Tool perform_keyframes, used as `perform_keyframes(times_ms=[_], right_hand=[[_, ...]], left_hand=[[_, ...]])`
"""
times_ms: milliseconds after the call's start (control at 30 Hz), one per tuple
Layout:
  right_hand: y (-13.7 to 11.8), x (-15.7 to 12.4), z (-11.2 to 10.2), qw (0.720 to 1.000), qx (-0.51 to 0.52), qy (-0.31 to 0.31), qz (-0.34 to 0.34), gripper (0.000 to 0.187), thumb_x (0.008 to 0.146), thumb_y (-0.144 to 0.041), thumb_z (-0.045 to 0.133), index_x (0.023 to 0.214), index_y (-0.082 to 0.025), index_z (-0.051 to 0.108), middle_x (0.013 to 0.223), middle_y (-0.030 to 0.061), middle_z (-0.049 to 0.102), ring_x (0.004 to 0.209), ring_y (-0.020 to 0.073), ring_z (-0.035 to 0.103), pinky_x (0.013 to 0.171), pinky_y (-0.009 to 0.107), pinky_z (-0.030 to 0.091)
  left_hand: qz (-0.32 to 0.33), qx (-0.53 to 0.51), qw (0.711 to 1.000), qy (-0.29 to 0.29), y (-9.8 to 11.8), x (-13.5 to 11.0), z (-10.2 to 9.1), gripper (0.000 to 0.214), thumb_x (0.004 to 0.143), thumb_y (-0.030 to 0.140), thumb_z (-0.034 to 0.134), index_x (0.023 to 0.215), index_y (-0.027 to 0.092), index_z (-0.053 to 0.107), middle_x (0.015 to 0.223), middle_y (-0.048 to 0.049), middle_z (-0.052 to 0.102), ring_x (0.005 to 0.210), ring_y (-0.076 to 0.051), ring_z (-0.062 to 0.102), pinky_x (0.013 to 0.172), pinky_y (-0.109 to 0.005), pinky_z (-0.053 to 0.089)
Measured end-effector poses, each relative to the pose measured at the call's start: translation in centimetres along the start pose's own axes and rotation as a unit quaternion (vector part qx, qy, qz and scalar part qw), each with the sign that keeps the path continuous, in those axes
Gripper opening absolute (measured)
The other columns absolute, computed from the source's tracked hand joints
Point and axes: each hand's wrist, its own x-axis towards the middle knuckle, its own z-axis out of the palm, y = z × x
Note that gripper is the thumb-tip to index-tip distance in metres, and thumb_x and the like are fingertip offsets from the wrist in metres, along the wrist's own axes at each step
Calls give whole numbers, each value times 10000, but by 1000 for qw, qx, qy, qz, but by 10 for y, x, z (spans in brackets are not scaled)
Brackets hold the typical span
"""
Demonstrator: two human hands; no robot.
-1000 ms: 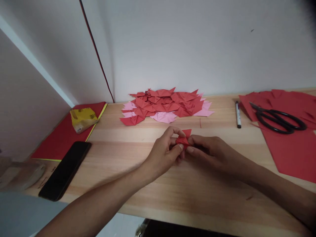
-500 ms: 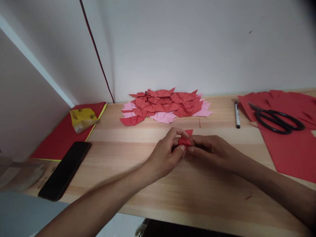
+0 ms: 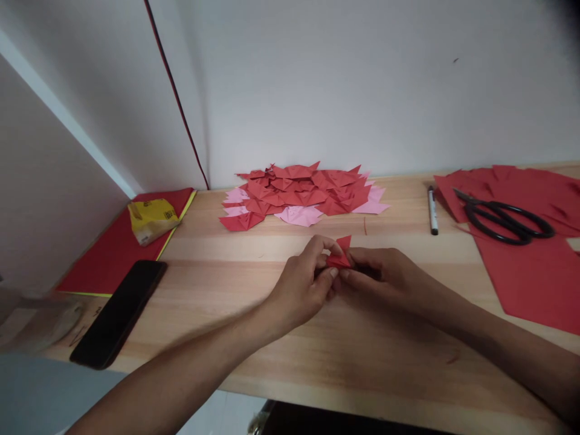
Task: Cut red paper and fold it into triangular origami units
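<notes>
Between my two hands is a small folded red paper (image 3: 339, 258), with one pointed corner sticking up. My left hand (image 3: 312, 275) pinches its left side between thumb and fingers. At its right edge, the thumb and fingers of my right hand (image 3: 385, 272) close on it, though the fingertips are partly hidden. Beyond the hands, along the wall, lies a pile of folded red paper pieces (image 3: 299, 187) overlapping one another. Folded pink pieces (image 3: 299, 215) show beneath and around them.
Black-handled scissors (image 3: 507, 220) lie on red paper sheets (image 3: 534, 278) at right, beside a marker (image 3: 433, 211). At left are a black phone (image 3: 120, 314), a red pad (image 3: 109, 254) with a yellow crumpled packet (image 3: 153, 220), and a clear container (image 3: 40, 320) at the table's edge.
The folded red paper has turned slightly between my fingers, its upright corner shifting a little left. My right hand has moved slightly left. The view has shifted marginally.
</notes>
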Motion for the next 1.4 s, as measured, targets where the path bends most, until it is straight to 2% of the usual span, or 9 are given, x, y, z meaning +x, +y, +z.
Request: perform_keyframes(times_ms=[333,567,800,967,1167,1400], right_hand=[[0,-1,-3,1000,1,-11,-9,237,907,-318,435,778,-178,577,721,9,586,655,136,507,579,253,384],[-3,0,0,1000,-13,9,-7,228,916,-315,422,799,-190,573,709,-5,531,647,131,468,558,246,360],[2,-1,-2,1000,-6,-1,-10,222,901,-319,445,784,-184,576,704,-4,530,646,133,460,559,250,362],[-1,-2,-3,1000,17,-13,-12,210,909,-293,429,782,-186,557,735,2,565,668,137,497,594,257,388],[2,0,-2,1000,-7,10,2,258,900,-357,450,716,-188,514,672,-13,491,616,123,439,535,242,341],[1,-1,-4,1000,6,-16,-18,214,911,-292,425,767,-196,552,725,-8,583,661,138,521,597,249,390]], left_hand=[[7,2,1000,8,2,2,-2,151,872,154,435,1005,215,397,659,50,524,575,-82,488,564,-192,353],[9,21,1000,6,6,0,-1,151,859,153,446,993,216,416,662,46,522,576,-85,469,561,-192,330],[-2,-7,1000,16,6,0,0,144,855,169,475,982,216,427,644,59,504,514,-63,378,517,-183,264],[-6,-12,1000,15,5,1,-1,140,870,184,461,998,218,415,692,49,548,538,-65,422,532,-181,288],[2,-15,1000,21,5,1,-1,145,864,182,470,995,217,417,668,60,523,527,-64,409,529,-181,281],[-8,-19,1000,23,5,1,-1,140,859,170,454,986,218,419,664,55,523,535,-69,429,522,-177,300]])
